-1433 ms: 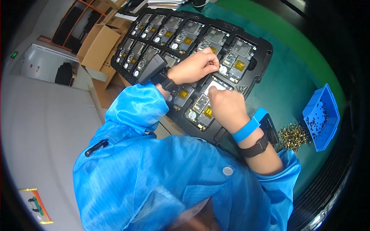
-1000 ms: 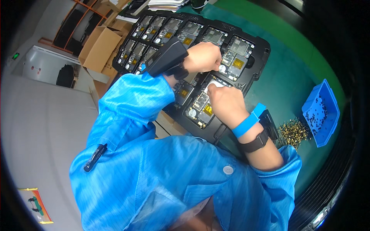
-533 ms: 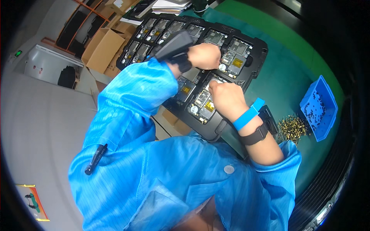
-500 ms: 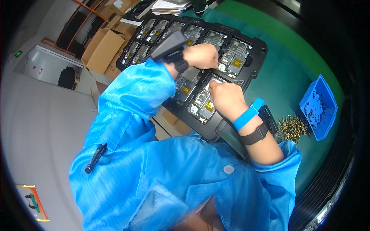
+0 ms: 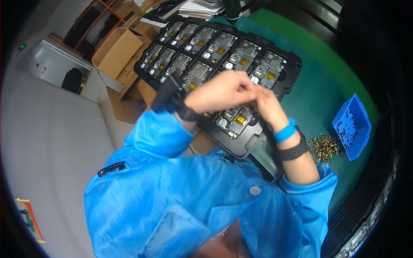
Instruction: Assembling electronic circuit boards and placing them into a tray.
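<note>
My left hand [image 5: 221, 92] and my right hand [image 5: 269, 105] meet fingertip to fingertip above the near right part of a black tray [image 5: 294, 71]. The fingers of both are closed in a pinch; anything between them is too small or hidden to name. Circuit boards [image 5: 239, 122] with yellow patches and round white stickers lie in the tray's pockets, in two rows. One board shows just below my hands, its far part covered by them. Another board [image 5: 269, 69] lies just beyond my right hand.
To the right on the green mat [image 5: 307, 92] are a blue bin [image 5: 363, 138] with small black pieces and a heap of small brass-coloured parts [image 5: 323, 147]. Cardboard boxes [image 5: 118, 53] stand at the far left. Papers [image 5: 200, 9] lie behind the tray.
My left hand has come down and right from over the tray's middle to meet the right hand. The right hand has lifted off the near board and turned toward the left.
</note>
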Demonstrator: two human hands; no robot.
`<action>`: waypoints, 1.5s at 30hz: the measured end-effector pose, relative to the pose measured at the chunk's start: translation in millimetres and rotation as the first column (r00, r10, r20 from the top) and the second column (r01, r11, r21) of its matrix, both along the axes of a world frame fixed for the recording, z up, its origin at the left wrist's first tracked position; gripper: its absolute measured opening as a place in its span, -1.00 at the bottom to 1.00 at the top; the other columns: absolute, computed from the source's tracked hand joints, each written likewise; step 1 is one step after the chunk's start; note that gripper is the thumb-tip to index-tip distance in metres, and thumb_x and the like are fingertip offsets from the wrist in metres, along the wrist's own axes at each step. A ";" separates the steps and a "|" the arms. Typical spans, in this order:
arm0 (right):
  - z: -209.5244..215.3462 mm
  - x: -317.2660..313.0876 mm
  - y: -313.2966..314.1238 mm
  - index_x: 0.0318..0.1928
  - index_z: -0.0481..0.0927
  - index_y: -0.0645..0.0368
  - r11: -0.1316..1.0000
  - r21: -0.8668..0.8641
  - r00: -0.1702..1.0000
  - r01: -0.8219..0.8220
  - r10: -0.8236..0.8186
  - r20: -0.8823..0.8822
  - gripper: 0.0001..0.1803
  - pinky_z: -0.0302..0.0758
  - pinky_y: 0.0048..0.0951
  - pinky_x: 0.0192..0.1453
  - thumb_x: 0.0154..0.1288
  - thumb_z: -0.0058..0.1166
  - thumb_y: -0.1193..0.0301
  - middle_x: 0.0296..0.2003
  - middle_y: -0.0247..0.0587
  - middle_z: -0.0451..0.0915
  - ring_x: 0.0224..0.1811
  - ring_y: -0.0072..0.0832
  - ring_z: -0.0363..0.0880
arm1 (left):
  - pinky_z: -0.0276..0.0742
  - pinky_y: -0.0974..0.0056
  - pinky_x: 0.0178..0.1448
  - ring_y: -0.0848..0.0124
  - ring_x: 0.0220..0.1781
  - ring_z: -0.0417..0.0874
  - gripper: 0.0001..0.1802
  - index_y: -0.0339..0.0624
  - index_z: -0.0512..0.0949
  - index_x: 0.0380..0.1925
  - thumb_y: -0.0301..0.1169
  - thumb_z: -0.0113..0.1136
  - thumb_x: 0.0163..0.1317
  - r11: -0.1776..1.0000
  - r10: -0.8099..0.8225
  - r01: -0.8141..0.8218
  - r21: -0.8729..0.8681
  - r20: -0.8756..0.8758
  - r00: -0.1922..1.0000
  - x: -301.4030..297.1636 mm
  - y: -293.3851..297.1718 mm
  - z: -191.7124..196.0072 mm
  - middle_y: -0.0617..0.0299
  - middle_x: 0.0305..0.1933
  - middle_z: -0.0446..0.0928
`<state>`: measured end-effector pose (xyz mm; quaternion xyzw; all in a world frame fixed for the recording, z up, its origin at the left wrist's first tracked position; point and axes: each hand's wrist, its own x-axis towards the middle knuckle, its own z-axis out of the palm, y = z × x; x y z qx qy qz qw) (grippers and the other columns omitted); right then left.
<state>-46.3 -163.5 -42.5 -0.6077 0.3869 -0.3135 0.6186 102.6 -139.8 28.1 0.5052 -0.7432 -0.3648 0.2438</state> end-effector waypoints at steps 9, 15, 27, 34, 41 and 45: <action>23.7 -5.8 28.2 -0.19 0.43 0.21 0.690 0.722 0.850 -0.058 -0.345 0.397 -0.62 0.46 -0.66 -0.52 0.37 -0.32 0.15 -0.41 -0.28 0.52 -0.47 -0.59 0.52 | 0.41 0.21 -0.38 0.20 -0.45 0.46 -0.95 -0.22 0.51 -0.56 -0.49 0.12 -0.08 0.818 0.067 0.044 -0.573 0.171 0.983 -34.6 29.2 -20.4 0.14 -0.47 0.37; 16.7 -23.0 35.0 -0.20 0.43 0.18 0.671 0.692 0.722 -0.266 -0.336 0.604 -0.71 0.30 -0.72 -0.61 0.38 -0.31 0.26 -0.52 -0.43 0.41 -0.61 -0.71 0.31 | 0.43 0.21 -0.23 0.15 -0.26 0.46 -0.81 -0.25 0.51 -0.38 -0.52 0.10 -0.09 0.825 -0.012 0.155 -0.543 0.257 0.966 -36.7 40.9 -18.5 0.10 -0.39 0.39; 47.2 -194.4 -3.1 -0.38 0.49 0.11 0.606 -0.037 0.598 0.794 -0.770 0.220 -0.79 -0.14 -0.71 -0.68 0.30 -0.13 0.29 -0.72 -0.63 0.10 -0.72 -0.85 -0.06 | 0.42 0.18 -0.11 0.14 -0.20 0.51 -0.76 -0.29 0.48 -0.25 -0.47 0.05 0.03 0.897 0.156 -0.031 -0.441 0.250 0.956 25.9 6.4 -39.7 0.03 -0.27 0.48; 8.4 -245.6 -16.1 -0.18 0.48 0.20 0.668 -0.694 0.224 0.268 -0.744 -0.630 -0.78 0.38 -0.31 -0.04 0.15 -0.02 0.42 -0.18 -0.08 0.52 -0.09 -0.08 0.46 | 0.40 0.14 -0.13 0.10 -0.23 0.49 -0.84 -0.28 0.49 -0.40 -0.44 0.06 0.02 0.893 0.191 -0.014 -0.450 0.351 0.916 30.3 -10.7 -51.3 0.06 -0.35 0.48; 32.0 -216.3 -1.7 0.00 0.43 0.06 0.734 -0.655 0.112 0.179 -0.677 -0.727 -0.61 0.15 0.00 0.17 0.12 0.02 0.30 0.09 -0.20 0.35 0.20 -0.23 0.20 | 0.40 0.15 -0.12 0.11 -0.20 0.49 -0.82 -0.25 0.50 -0.34 -0.44 0.08 0.02 0.897 0.218 -0.082 -0.434 0.274 0.937 39.5 -7.0 -54.6 0.07 -0.30 0.48; 30.4 -205.6 -3.2 0.12 0.33 -0.11 0.700 -0.708 -0.191 0.093 -0.685 -0.703 -0.47 -0.04 0.40 0.10 0.11 0.04 0.15 0.23 -0.30 0.18 0.35 -0.26 -0.07 | 0.40 0.15 -0.09 0.09 -0.17 0.49 -0.77 -0.24 0.50 -0.28 -0.42 0.08 0.02 0.879 0.244 -0.091 -0.467 0.279 0.929 50.0 -15.1 -47.2 0.07 -0.25 0.46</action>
